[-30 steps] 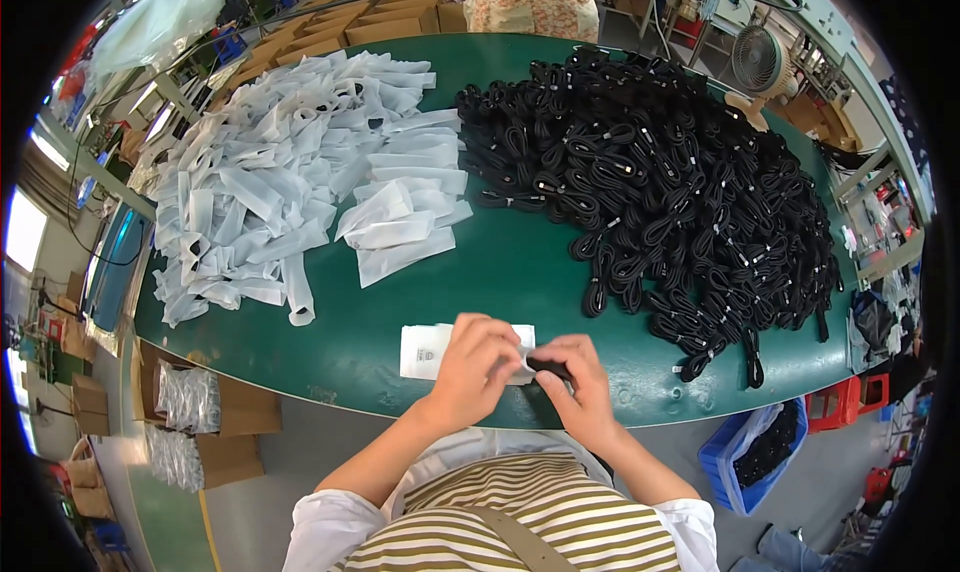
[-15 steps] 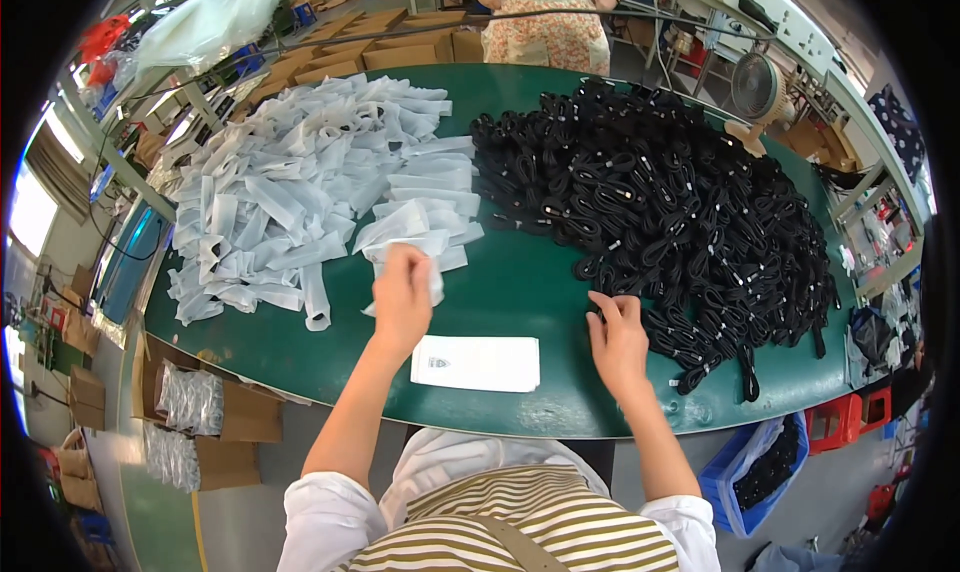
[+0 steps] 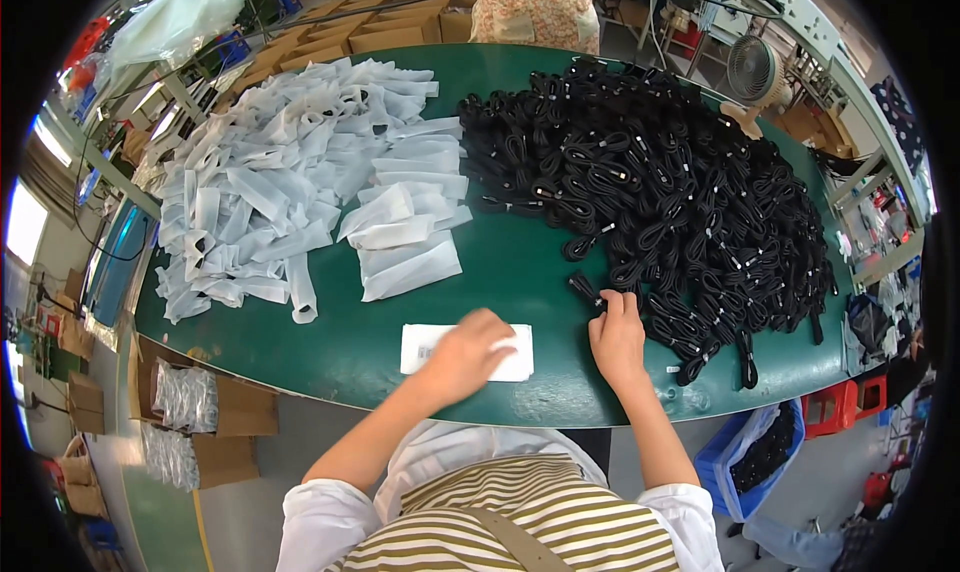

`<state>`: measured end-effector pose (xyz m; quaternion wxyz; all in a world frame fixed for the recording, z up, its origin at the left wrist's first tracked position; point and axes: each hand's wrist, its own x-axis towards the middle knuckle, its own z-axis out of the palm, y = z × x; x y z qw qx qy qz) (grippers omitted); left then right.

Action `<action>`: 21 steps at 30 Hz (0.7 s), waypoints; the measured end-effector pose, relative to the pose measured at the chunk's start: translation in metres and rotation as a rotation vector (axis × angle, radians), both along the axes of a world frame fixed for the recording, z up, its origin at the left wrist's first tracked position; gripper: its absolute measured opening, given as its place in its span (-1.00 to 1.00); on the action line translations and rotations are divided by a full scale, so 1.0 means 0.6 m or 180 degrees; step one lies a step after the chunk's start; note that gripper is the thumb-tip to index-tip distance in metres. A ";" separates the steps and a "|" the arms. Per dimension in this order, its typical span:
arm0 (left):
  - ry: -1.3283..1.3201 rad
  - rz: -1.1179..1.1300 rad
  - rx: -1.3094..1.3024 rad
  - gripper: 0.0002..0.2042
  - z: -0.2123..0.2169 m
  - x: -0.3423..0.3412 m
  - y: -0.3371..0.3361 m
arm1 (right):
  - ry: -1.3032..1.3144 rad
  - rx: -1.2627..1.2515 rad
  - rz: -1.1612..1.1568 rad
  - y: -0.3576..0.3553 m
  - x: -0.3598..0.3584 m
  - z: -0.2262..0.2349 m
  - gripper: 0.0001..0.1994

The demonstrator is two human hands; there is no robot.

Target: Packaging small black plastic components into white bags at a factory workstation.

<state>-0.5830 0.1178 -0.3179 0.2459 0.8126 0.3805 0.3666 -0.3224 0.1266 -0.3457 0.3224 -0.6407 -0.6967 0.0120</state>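
While the left hand (image 3: 465, 354) lies palm-down on a flat white pouch (image 3: 428, 346) near the front edge of the green surface (image 3: 520, 262), the right hand (image 3: 617, 334) reaches just to the right of it, its fingertips touching a small coiled black cable (image 3: 586, 290) at the near fringe of a large heap. The pouch is a pale, thin rectangle lying flat, with faint dark printing at its left end; the left hand covers its middle and right part, fingers spread loosely rather than clenched. The right hand's fingers look curled lightly about the cable's end, though the view is too small to say whether they truly grip it or only rest on it. That cable is a short, tight bundle, matt black, lying at a slant, slightly apart from the heap. The heap of black cables (image 3: 680, 192) fills the right half of the surface, each one a similar coil with small silvery glints. On the left half lies a loose pile of white pouches (image 3: 290, 182), some flat, some curled into tubes. The two hands are apart, with bare green between them. A blue bin (image 3: 757, 454) holding more black coils stands on the floor at the right.
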 end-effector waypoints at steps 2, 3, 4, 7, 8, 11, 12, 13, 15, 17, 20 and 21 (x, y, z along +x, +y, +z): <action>0.0130 0.0037 0.0118 -0.85 -0.011 0.015 -0.012 | 0.0231 -0.0182 -0.0036 -0.010 -0.001 -0.002 -0.76; 0.0264 0.0062 0.0253 -0.86 -0.016 0.020 -0.015 | 0.0536 -0.0280 0.0116 -0.016 -0.002 -0.002 -0.76; 0.0400 0.0086 0.0391 -0.87 -0.021 0.024 -0.018 | 0.0843 -0.0376 0.0268 -0.022 -0.003 -0.001 -0.76; 0.0359 0.0213 0.0322 -0.88 -0.036 0.023 -0.023 | 0.1170 -0.0489 0.0539 -0.052 -0.019 0.021 -0.74; 0.0327 0.0236 0.0293 -0.88 -0.038 0.025 -0.023 | 0.1177 -0.0493 0.0603 -0.068 -0.025 0.037 -0.73; -0.0118 0.0359 -0.0436 -0.90 -0.039 0.019 -0.031 | 0.0948 -0.0302 0.0830 -0.106 -0.036 0.056 -0.70; -0.0346 0.0423 -0.0800 -0.91 -0.038 0.017 -0.030 | 0.0696 -0.0110 0.0977 -0.115 -0.037 0.059 -0.69; -0.0342 0.0425 -0.0796 -0.91 -0.036 0.017 -0.028 | 0.0442 0.0080 0.1123 -0.120 -0.038 0.060 -0.68; -0.0551 0.0474 -0.1144 -0.91 -0.032 0.016 -0.024 | 0.0201 0.0193 0.1261 -0.120 -0.037 0.059 -0.67; -0.0661 0.0494 -0.1320 -0.91 -0.030 0.015 -0.022 | -0.0301 0.0409 0.1517 -0.118 -0.033 0.059 -0.64; -0.0700 0.0439 -0.1475 -0.93 -0.026 0.016 -0.017 | -0.0516 0.0322 0.1825 -0.109 -0.023 0.060 -0.64; -0.0698 0.0444 -0.1446 -0.93 -0.025 0.016 -0.020 | -0.0614 0.0303 0.1989 -0.105 -0.021 0.060 -0.64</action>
